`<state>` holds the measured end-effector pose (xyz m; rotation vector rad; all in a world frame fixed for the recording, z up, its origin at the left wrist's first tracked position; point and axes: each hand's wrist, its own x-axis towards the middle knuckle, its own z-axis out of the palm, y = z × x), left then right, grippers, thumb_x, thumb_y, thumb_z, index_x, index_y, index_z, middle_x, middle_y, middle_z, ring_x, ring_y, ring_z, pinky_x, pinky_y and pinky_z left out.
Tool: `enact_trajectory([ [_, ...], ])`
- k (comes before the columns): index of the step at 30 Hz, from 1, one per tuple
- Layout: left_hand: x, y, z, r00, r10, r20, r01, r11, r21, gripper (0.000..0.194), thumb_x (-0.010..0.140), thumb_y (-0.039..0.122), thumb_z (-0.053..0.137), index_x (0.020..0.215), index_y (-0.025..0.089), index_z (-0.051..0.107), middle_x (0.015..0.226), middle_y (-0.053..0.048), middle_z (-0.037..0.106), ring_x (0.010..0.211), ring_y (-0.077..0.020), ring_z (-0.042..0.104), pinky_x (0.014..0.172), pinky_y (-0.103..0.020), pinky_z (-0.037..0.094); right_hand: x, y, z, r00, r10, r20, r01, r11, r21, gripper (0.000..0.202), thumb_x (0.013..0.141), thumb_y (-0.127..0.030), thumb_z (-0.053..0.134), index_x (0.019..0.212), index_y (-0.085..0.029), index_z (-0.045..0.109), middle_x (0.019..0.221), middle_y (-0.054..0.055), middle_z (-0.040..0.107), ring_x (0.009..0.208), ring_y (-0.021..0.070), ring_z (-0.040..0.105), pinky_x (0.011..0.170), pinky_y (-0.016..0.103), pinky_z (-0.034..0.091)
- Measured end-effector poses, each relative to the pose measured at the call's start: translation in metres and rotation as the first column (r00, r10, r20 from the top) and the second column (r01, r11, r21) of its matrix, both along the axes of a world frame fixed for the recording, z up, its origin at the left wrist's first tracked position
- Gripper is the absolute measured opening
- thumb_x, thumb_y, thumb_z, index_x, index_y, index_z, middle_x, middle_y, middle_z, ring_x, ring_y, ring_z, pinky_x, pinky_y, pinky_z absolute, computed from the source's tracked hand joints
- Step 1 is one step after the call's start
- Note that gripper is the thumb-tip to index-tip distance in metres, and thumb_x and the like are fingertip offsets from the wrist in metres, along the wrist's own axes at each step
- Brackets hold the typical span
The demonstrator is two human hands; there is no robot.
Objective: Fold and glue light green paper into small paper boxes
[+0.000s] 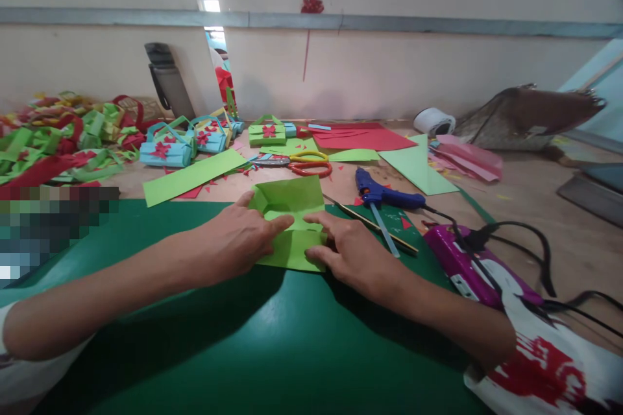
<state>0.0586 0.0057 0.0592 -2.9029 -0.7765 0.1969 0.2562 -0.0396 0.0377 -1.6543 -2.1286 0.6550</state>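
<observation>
Paper (pixel 294 249), light green and folded, with a raised left wall and a back panel, lies between our two hands by the far edge of the green mat (pixel 263 350). Its long axis seems to run from near to far, though foreshortening leaves us unsure. Neither hand is nearer: our left hand (pixel 241 233) touches it from the left, index finger at the wall and thumb reaching inside; our right hand (pixel 357 249) meets its right edge, thumb and index finger parted. We cannot tell whether either hand pinches it firmly.

Right beyond it, towards the mat's far right corner, we count one blue glue gun (pixel 374 192), one pale stick (pixel 384 230) and one slim dark tool (pixel 370 220). Past the mat's far edge, on the bench (pixel 520 217), lie what looks like one pair of scissors (pixel 311 168) and one long green strip (pixel 197 175).

Towards the bench's far edge we make out one green bag (pixel 267 135) and at least two blue bags (pixel 165 154), all with red bows; overlap hides the full count. Also there: one stack of red sheets (pixel 367 137) and one white roll (pixel 434 122). One purple power strip (pixel 479 266) sits off the mat's right edge.
</observation>
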Motion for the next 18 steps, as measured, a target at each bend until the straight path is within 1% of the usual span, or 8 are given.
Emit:
enact_trajectory([
  [2, 0.0, 0.0, -0.005, 1.0, -0.006, -0.018, 0.006, 1.0, 0.024, 0.043, 0.084, 0.009, 0.037, 0.127, 0.013, 0.043, 0.062, -0.003, 0.064, 0.061, -0.0205, 0.061, 0.091, -0.047, 0.035, 0.0, 0.0, -0.001, 0.999, -0.011, 0.035, 0.011, 1.0, 0.013, 0.048, 0.076, -0.021, 0.061, 0.123, -0.016, 0.052, 0.063, 0.0, 0.06, 0.057, 0.0146, 0.052, 0.057, 0.025, 0.036],
  [6, 0.002, -0.003, -0.011, 0.999, -0.005, -0.042, 0.008, 0.997, 0.075, 0.061, 0.07, 0.001, 0.046, 0.13, 0.011, 0.038, 0.07, -0.005, 0.066, 0.074, -0.0246, 0.061, 0.097, -0.058, 0.028, 0.0, 0.0, -0.002, 0.998, -0.01, 0.068, 0.009, 1.0, 0.021, 0.053, 0.074, -0.021, 0.064, 0.125, -0.017, 0.051, 0.066, 0.001, 0.062, 0.06, 0.0158, 0.054, 0.059, 0.025, 0.037],
  [9, 0.001, -0.017, -0.01, 0.993, -0.05, 0.104, 0.019, 0.96, 0.279, 0.05, 0.077, 0.001, 0.042, 0.126, 0.012, 0.044, 0.098, -0.013, 0.066, 0.101, -0.0299, 0.056, 0.099, -0.059, 0.027, 0.0, 0.0, -0.003, 0.997, -0.008, 0.08, 0.007, 1.0, 0.016, 0.055, 0.073, -0.02, 0.065, 0.126, -0.017, 0.049, 0.069, 0.001, 0.063, 0.063, 0.0165, 0.056, 0.061, 0.026, 0.039],
  [11, -0.002, -0.033, -0.011, 0.962, -0.159, 0.222, 0.063, 0.921, 0.386, 0.035, 0.085, 0.007, 0.039, 0.118, 0.01, 0.052, 0.112, -0.016, 0.062, 0.11, -0.0319, 0.05, 0.099, -0.055, 0.031, 0.0, 0.0, -0.003, 0.996, -0.014, 0.087, 0.013, 1.0, 0.019, 0.057, 0.073, -0.019, 0.065, 0.127, -0.016, 0.048, 0.07, 0.002, 0.063, 0.064, 0.0165, 0.056, 0.062, 0.026, 0.039],
  [12, -0.004, -0.042, -0.013, 0.939, -0.212, 0.269, 0.095, 0.916, 0.39, 0.03, 0.087, 0.01, 0.04, 0.112, 0.01, 0.056, 0.111, -0.016, 0.063, 0.106, -0.0311, 0.053, 0.096, -0.051, 0.035, 0.0, 0.0, -0.004, 0.996, -0.019, 0.089, 0.017, 1.0, 0.019, 0.057, 0.073, -0.019, 0.065, 0.127, -0.016, 0.048, 0.07, 0.002, 0.063, 0.064, 0.0166, 0.056, 0.062, 0.026, 0.039],
  [14, -0.007, -0.056, -0.02, 0.911, -0.273, 0.31, 0.171, 0.932, 0.319, 0.025, 0.091, 0.02, 0.041, 0.106, 0.012, 0.061, 0.109, -0.014, 0.064, 0.099, -0.0287, 0.057, 0.09, -0.046, 0.042, -0.001, 0.0, -0.004, 0.995, -0.023, 0.095, 0.021, 1.0, 0.017, 0.058, 0.073, -0.02, 0.065, 0.128, -0.017, 0.048, 0.07, 0.002, 0.063, 0.065, 0.0169, 0.057, 0.064, 0.026, 0.04],
  [16, -0.007, -0.065, -0.028, 0.93, -0.222, 0.293, 0.165, 0.964, 0.208, 0.034, 0.094, 0.033, 0.038, 0.111, 0.012, 0.059, 0.115, -0.014, 0.062, 0.102, -0.029, 0.057, 0.088, -0.043, 0.045, -0.001, 0.0, -0.004, 0.994, -0.029, 0.106, 0.027, 0.999, 0.022, 0.059, 0.072, -0.021, 0.066, 0.128, -0.017, 0.048, 0.072, 0.003, 0.064, 0.068, 0.0176, 0.057, 0.066, 0.027, 0.04],
  [18, -0.005, -0.066, -0.035, 0.938, -0.155, 0.31, 0.116, 0.983, 0.14, 0.052, 0.091, 0.05, 0.035, 0.116, 0.009, 0.056, 0.116, -0.017, 0.061, 0.101, -0.0314, 0.056, 0.083, -0.044, 0.048, -0.001, 0.0, -0.003, 0.993, -0.031, 0.112, 0.029, 0.999, 0.027, 0.058, 0.072, -0.02, 0.066, 0.127, -0.017, 0.048, 0.075, 0.004, 0.064, 0.069, 0.0182, 0.058, 0.067, 0.028, 0.041],
])
